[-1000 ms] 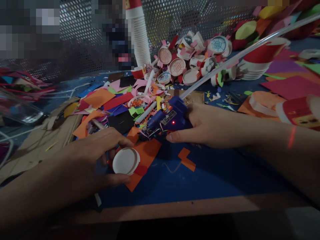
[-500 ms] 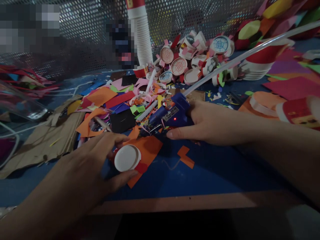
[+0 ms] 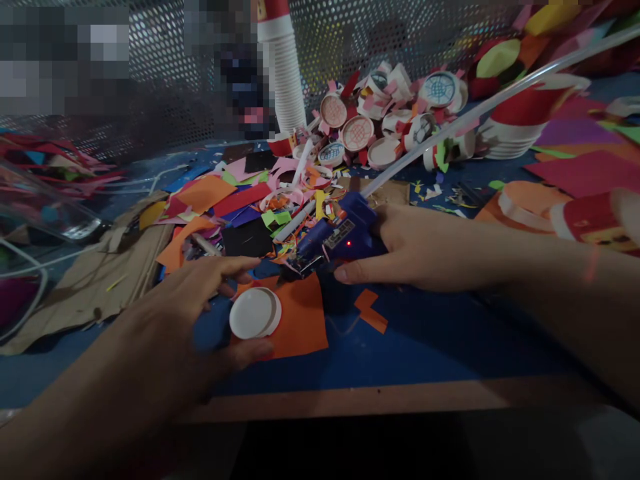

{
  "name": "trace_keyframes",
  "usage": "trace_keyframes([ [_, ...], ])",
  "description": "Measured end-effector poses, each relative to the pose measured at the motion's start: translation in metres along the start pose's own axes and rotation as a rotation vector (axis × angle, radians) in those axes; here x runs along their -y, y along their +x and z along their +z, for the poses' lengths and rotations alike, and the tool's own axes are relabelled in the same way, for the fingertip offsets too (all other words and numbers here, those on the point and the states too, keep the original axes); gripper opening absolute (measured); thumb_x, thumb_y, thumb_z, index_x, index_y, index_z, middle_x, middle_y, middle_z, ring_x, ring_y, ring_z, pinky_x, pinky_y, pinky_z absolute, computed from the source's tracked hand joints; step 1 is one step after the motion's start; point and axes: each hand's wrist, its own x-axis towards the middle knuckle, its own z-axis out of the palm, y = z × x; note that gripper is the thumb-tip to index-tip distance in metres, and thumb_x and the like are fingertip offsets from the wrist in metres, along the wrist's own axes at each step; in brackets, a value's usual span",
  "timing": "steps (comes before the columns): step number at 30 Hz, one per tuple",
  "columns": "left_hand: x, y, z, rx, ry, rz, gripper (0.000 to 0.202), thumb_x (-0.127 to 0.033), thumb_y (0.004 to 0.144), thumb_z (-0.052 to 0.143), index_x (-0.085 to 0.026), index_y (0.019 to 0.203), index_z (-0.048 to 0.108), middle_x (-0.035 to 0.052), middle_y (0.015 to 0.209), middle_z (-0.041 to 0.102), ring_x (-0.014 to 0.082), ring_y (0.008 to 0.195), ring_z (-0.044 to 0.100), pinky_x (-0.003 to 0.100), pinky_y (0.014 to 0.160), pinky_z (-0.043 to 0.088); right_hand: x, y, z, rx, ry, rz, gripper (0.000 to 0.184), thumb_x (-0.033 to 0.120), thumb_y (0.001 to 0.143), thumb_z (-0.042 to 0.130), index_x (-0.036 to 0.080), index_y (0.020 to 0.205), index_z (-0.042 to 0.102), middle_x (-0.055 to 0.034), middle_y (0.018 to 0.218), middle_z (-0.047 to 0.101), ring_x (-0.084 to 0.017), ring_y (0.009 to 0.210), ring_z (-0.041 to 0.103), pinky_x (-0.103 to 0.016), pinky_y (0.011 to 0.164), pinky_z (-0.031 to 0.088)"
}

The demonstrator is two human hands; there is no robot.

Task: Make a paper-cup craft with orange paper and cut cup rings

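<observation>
"One question: how are things held?"

"Right hand (image 3: 415, 247) wraps the blue glue gun (image 3: 345, 233), mid-frame; left hand (image 3: 187, 297) curves round the white cup base (image 3: 254, 312), below left of centre, whether gripping I cannot tell"

"Handling?"

"Probably light, stiffish, crushable; best held by its rim"

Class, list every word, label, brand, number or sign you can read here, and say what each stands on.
None can be read with certainty.
Blue plastic glue gun: pale rectangular label, print too small and blurred.
Red-and-white paper cup at the right edge: yellowish print, too blurred.
Tall stack of white paper cups: yellow mark on the red top, cut off, unreadable.
</observation>
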Motion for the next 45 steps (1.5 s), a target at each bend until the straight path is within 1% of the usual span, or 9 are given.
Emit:
trace_keyframes([
  [6, -0.0043, 0.0041, 0.0036, 0.029, -0.038, -0.035, 0.062, -0.058, 0.083, 0.075, -0.038, 0.139, 0.058, 0.0022, 0.121, 0.075, 0.0327, 0.100, 0.076, 0.048, 0.094, 0.061, 0.0030, -0.0014, -0.0014, 0.032, 0.015, -0.031, 0.034, 0.049, 0.088, 0.064, 0.020, 0.072, 0.065, -0.0060, 0.074, 0.066, -0.021, 0.065, 0.064, -0.032, 0.058, 0.045],
  [14, 0.0015, 0.0047, 0.0047, 0.015, -0.034, -0.004, 0.067, -0.066, 0.082, 0.076, -0.038, 0.140, 0.059, 0.0009, 0.119, 0.077, 0.0280, 0.096, 0.077, 0.038, 0.089, 0.062, 0.0041, -0.0026, -0.0024, 0.034, -0.063, -0.010, 0.037, 0.050, 0.090, 0.066, 0.020, 0.069, 0.067, -0.0072, 0.078, 0.068, -0.020, 0.064, 0.062, -0.031, 0.057, 0.044],
  [21, 0.0029, 0.0048, 0.0045, -0.005, -0.058, 0.030, 0.061, -0.070, 0.081, 0.075, -0.043, 0.134, 0.063, -0.0018, 0.119, 0.078, 0.0264, 0.088, 0.077, 0.034, 0.073, 0.061, 0.0026, -0.0006, -0.0005, 0.045, -0.085, -0.032, 0.037, 0.047, 0.091, 0.065, 0.020, 0.066, 0.066, -0.0065, 0.073, 0.065, -0.020, 0.065, 0.061, -0.030, 0.060, 0.044],
  [23, 0.0023, 0.0059, 0.0040, 0.001, -0.058, 0.033, 0.059, -0.070, 0.082, 0.074, -0.042, 0.134, 0.063, -0.0024, 0.116, 0.078, 0.0259, 0.087, 0.077, 0.035, 0.075, 0.062, 0.0031, -0.0005, -0.0008, 0.048, -0.082, -0.039, 0.037, 0.045, 0.091, 0.065, 0.021, 0.064, 0.064, -0.0051, 0.070, 0.063, -0.019, 0.064, 0.059, -0.030, 0.059, 0.042],
  [27, -0.0003, 0.0068, 0.0026, 0.027, -0.060, 0.014, 0.054, -0.065, 0.083, 0.075, -0.040, 0.130, 0.066, -0.0021, 0.112, 0.078, 0.0263, 0.091, 0.076, 0.040, 0.087, 0.062, 0.0039, -0.0009, -0.0016, 0.037, -0.078, -0.034, 0.036, 0.044, 0.089, 0.065, 0.021, 0.062, 0.062, -0.0051, 0.070, 0.062, -0.018, 0.061, 0.056, -0.031, 0.056, 0.038],
  [30, -0.0016, 0.0064, 0.0016, 0.039, -0.066, 0.012, 0.049, -0.062, 0.085, 0.074, -0.039, 0.128, 0.068, -0.0012, 0.113, 0.077, 0.0265, 0.094, 0.075, 0.043, 0.092, 0.061, 0.0041, -0.0021, -0.0022, 0.024, -0.085, -0.039, 0.041, 0.044, 0.089, 0.066, 0.023, 0.056, 0.052, -0.0040, 0.064, 0.057, -0.017, 0.057, 0.052, -0.031, 0.056, 0.038],
  [36, 0.0015, 0.0057, 0.0023, 0.037, -0.072, 0.028, 0.050, -0.065, 0.083, 0.076, -0.042, 0.126, 0.069, -0.0019, 0.113, 0.077, 0.0287, 0.096, 0.075, 0.043, 0.091, 0.061, 0.0053, -0.0054, -0.0034, 0.068, -0.069, -0.043, 0.044, 0.041, 0.089, 0.064, 0.023, 0.054, 0.045, -0.0026, 0.062, 0.054, -0.016, 0.059, 0.052, -0.030, 0.057, 0.037],
  [41, 0.0022, 0.0061, 0.0042, 0.009, -0.060, 0.016, 0.049, -0.064, 0.082, 0.076, -0.042, 0.125, 0.069, -0.0036, 0.110, 0.078, 0.0282, 0.096, 0.076, 0.038, 0.089, 0.061, 0.0069, -0.0051, -0.0035, 0.101, -0.092, -0.073, 0.036, 0.040, 0.091, 0.062, 0.021, 0.061, 0.056, -0.0022, 0.065, 0.054, -0.017, 0.062, 0.053, -0.030, 0.058, 0.034],
  [45, 0.0018, 0.0060, 0.0023, 0.022, -0.060, 0.014, 0.047, -0.063, 0.082, 0.076, -0.043, 0.124, 0.069, -0.0041, 0.109, 0.079, 0.0256, 0.090, 0.076, 0.034, 0.083, 0.060, 0.0081, -0.0063, -0.0049, 0.108, -0.143, -0.088, 0.030, 0.035, 0.093, 0.062, 0.020, 0.068, 0.066, -0.0009, 0.060, 0.047, -0.018, 0.063, 0.050, -0.031, 0.057, 0.031],
])
